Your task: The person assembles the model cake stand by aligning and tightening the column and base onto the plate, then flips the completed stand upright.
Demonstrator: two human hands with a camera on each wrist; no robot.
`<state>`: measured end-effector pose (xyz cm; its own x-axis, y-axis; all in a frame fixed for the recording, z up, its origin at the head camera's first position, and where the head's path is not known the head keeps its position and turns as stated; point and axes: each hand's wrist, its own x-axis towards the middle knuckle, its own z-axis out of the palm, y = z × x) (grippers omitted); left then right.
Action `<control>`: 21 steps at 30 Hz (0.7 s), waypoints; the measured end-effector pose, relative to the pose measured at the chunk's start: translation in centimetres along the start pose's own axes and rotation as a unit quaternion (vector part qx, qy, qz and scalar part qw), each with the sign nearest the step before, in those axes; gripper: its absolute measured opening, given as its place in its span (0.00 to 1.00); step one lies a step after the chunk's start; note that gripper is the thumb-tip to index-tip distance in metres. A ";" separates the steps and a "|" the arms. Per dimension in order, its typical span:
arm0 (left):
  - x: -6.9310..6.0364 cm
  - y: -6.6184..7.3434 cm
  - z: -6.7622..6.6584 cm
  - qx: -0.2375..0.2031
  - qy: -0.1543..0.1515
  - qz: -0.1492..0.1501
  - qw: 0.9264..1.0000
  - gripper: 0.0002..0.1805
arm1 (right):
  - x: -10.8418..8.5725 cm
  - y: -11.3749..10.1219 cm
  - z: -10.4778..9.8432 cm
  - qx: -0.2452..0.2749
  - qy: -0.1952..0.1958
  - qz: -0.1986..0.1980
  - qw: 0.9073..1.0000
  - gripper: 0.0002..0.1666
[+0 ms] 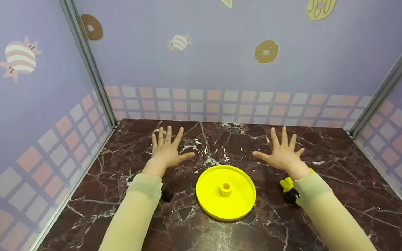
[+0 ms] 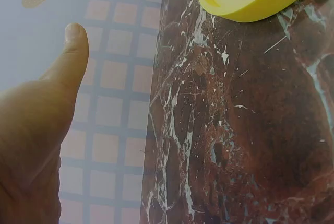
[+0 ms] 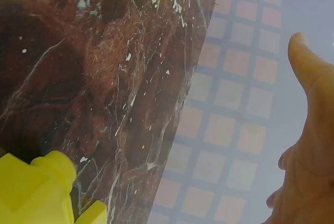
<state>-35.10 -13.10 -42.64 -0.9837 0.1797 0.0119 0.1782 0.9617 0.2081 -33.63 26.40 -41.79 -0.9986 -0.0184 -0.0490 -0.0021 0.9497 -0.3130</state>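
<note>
A round yellow tray-like disc (image 1: 211, 202) with a raised rim and a hollow central post lies on the dark marbled table. To its upper left, the left hand (image 1: 166, 153) is spread with straight fingers and holds nothing. The right hand (image 1: 283, 155) is spread the same way to the disc's upper right. Partly hidden by the right wrist and sleeve is a yellow object (image 1: 287, 184), seen larger at the lower left of the right wrist view (image 3: 31, 192). The disc's edge (image 2: 245, 12) shows at the top of the left wrist view.
The marbled table (image 1: 222, 139) meets a lilac back wall (image 1: 215, 69) with tile and sweet patterns. Side walls with metal corner posts (image 1: 91, 66) stand left and right. Black wrist-worn parts (image 1: 166, 194) show beside the left sleeve.
</note>
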 end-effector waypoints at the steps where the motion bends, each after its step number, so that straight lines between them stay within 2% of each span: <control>1: -0.2 0.0 0.1 -0.003 0.001 0.001 1.000 0.59 | -0.2 0.2 -0.1 0.002 0.000 0.000 1.000 0.75; 7: -1.4 0.1 0.8 -0.028 0.007 0.019 0.999 0.60 | -1.6 1.4 -0.4 0.016 0.008 -0.004 1.000 0.74; 14: -3.2 0.9 2.2 -0.037 0.013 0.048 0.998 0.61 | -3.8 3.1 -0.6 0.049 0.027 -0.017 0.998 0.71; 18: -4.3 1.4 3.1 -0.042 0.019 0.063 0.997 0.60 | -5.4 4.5 -0.5 0.080 0.042 -0.029 0.996 0.67; 21: -5.0 1.8 3.9 -0.046 0.009 0.068 0.997 0.59 | -6.7 5.6 -0.3 0.115 0.059 -0.046 0.991 0.63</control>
<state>-29.75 -11.42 -46.13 -0.9508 0.3035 0.0627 0.3083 0.9055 0.2918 -27.00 31.93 -42.90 -0.9941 -0.0514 0.0960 -0.0941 0.8491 -0.5197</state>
